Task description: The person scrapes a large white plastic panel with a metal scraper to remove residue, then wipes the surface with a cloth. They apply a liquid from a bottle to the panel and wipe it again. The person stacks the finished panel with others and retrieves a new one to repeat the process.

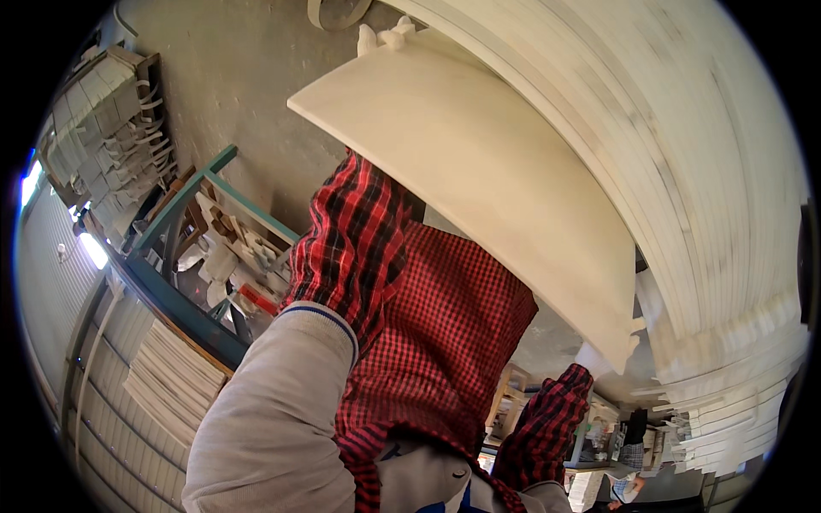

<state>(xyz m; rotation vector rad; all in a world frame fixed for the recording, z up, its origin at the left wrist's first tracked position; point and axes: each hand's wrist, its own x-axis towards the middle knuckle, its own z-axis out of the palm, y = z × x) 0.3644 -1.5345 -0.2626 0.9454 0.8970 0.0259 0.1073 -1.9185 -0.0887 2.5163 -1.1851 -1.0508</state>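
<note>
White-gloved left hand (385,36) at top of view, fingers (368,38) curled over far edge of pale cream board (479,179), gripping it. Board held tilted, flat face toward camera, running from upper left down to lower right, just beside tall stack of like white boards (684,145) filling right side. Left forearm in red-and-black checked sleeve (355,239), grey cuff below, reaching up behind board's near edge. Right hand (599,357) also gloved white, at board's lower corner, touching its underside; fingers mostly hidden behind board, so spread cannot be told, though apparently supporting that end. Right sleeve (547,410) same red check.

Teal metal frame cart (184,214) at left, holding jumble of white offcuts and scraps (231,261) inside its rails. Wooden rack (107,120) at upper left, packed with rows of pale curved pieces. Stacked white panels (171,380) low at left, lying flat in layers. Bare concrete floor (248,77) between rack and board. Another person (629,474) small at lower right, well apart from held board.
</note>
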